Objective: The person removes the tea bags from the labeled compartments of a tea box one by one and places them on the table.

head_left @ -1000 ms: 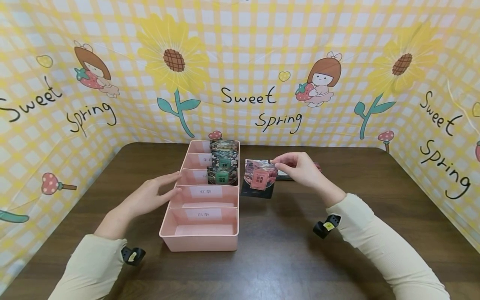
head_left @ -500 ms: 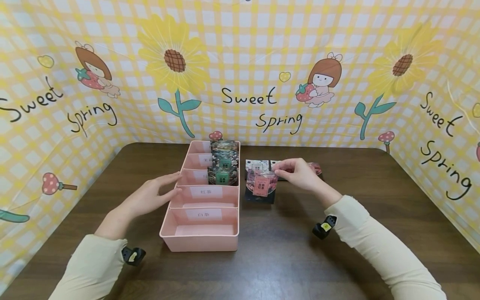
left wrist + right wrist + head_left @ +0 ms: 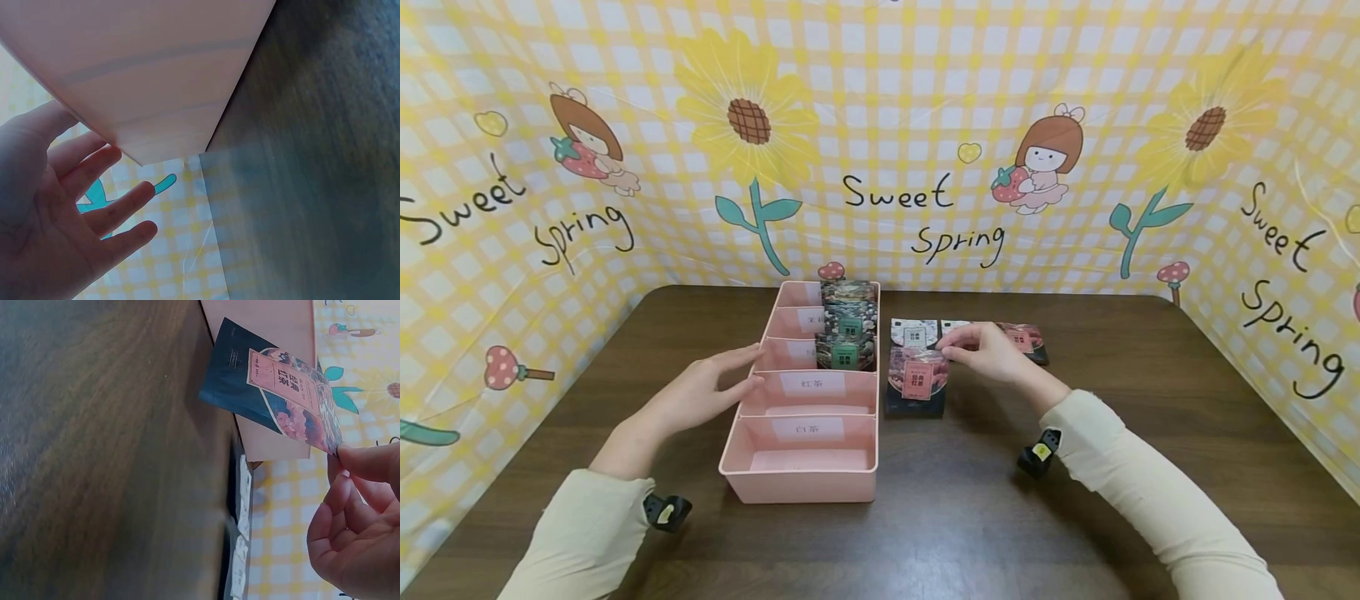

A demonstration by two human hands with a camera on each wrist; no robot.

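My right hand point(image 3: 988, 350) pinches the top right corner of a dark tea sachet point(image 3: 917, 383) with a pink label. In the right wrist view the sachet point(image 3: 269, 384) hangs tilted from thumb and fingertips, off the tabletop. My left hand point(image 3: 711, 387) touches the left rim of a long pink divided box point(image 3: 800, 486), its fingers spread and loosely bent in the left wrist view. Green-labelled sachets point(image 3: 845, 353) stand in the three far compartments of the box. The two near compartments, with paper labels point(image 3: 807, 429), hold none.
Right of the box, a white-topped sachet point(image 3: 914, 332) lies partly behind the held one. Another white-topped sachet point(image 3: 953, 325) and a red one point(image 3: 1026, 340) lie further right, partly covered by my right hand. A yellow checked cloth point(image 3: 880, 125) encloses the wooden table point(image 3: 970, 517).
My right hand has drawn the pink-labelled sachet slightly toward me, uncovering the white-topped one behind it. The left hand stays at the box rim.
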